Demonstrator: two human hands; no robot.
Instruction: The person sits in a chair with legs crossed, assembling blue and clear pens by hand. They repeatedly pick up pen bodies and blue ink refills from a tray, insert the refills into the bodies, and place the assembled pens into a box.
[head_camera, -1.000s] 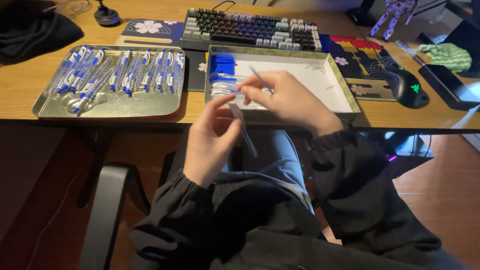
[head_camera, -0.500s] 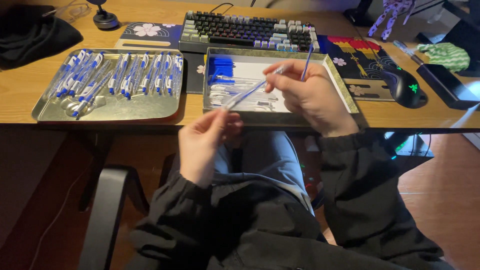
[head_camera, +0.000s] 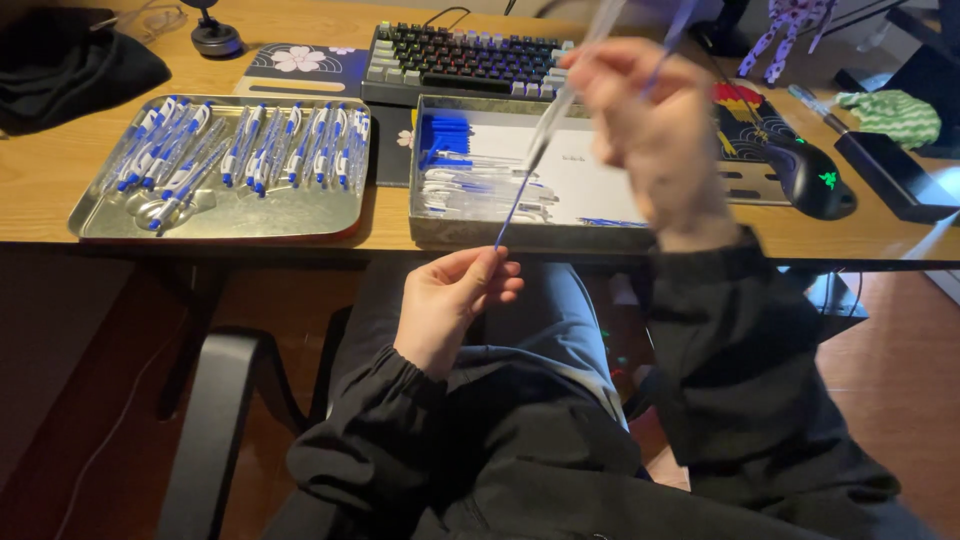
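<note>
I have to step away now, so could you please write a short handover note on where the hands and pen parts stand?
Right hand: raised over the box, blurred, holding a clear pen barrel with a blue refill hanging from it.
Left hand: low over the lap, fingertips pinched at the refill's lower tip; whether it grips is unclear.
Left tray: rows of assembled blue-and-white pens.
Box: blue caps, clear barrels, a few loose refills.
Done: the tray's pens. Left: the pen in hand, and the parts in the box.
</note>
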